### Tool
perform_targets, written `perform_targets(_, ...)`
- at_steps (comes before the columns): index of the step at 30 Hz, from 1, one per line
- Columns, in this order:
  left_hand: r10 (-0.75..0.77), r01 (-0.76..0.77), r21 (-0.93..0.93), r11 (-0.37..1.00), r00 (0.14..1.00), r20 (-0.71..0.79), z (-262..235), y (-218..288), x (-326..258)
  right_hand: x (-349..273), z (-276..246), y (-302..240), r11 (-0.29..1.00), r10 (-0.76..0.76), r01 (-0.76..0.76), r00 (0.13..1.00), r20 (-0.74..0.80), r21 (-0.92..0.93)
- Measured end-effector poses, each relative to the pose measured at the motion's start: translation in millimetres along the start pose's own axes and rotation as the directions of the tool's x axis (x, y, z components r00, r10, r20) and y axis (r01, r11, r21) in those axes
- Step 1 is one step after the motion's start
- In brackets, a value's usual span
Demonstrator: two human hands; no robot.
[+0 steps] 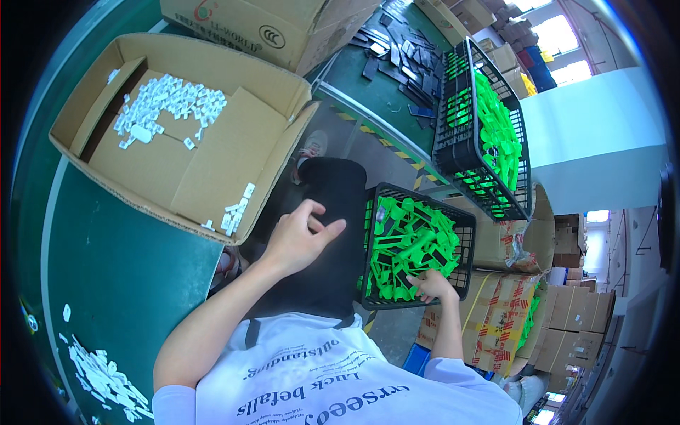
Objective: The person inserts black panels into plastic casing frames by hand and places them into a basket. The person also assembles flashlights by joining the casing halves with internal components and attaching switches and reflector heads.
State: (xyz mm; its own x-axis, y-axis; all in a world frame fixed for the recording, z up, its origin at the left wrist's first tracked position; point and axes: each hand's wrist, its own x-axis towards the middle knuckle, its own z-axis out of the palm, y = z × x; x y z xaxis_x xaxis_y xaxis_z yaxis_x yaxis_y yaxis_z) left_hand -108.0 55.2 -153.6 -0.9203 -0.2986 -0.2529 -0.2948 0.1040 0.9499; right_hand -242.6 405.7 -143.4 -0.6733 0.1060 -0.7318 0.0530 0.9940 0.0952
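Observation:
My right hand (432, 285) reaches down into a black plastic crate (370, 244) at my right side. The crate is full of bright green plastic pieces (411, 241) with black strips among them. The fingers curl on one green piece at the near edge of the pile. My left hand (297, 239) hovers over my dark-trousered lap, between the crate and the green table (120, 276). Its fingers are loosely bent and apart, with nothing visible in them.
An open cardboard box (212, 163) on the table holds small white plastic parts (166, 103). More white parts (106, 379) lie at the table's near left. A second black crate (450, 142) of green pieces stands further right, near stacked cartons (496, 319) and black strips (397, 60) on the floor.

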Motion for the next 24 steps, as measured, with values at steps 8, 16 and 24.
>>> perform_targets(8, -0.014, 0.001, 0.123, 0.992, 0.994, 0.111, -2, 8, -8, -4, -201, -27, 0.569, -0.291, 0.775, 0.504, -0.813, 0.276)
perform_targets(16, -0.023, -0.011, 0.191, 0.982, 0.985, 0.173, -1, 8, -7, 202, -305, 19, 0.922, -0.379, 0.249, 0.740, -0.556, -0.297)
perform_targets(24, -0.009, -0.027, 0.227, 0.974, 0.987, 0.159, -5, 4, -6, 206, -313, 8, 0.950, -0.233, 0.065, 0.798, -0.556, -0.305)
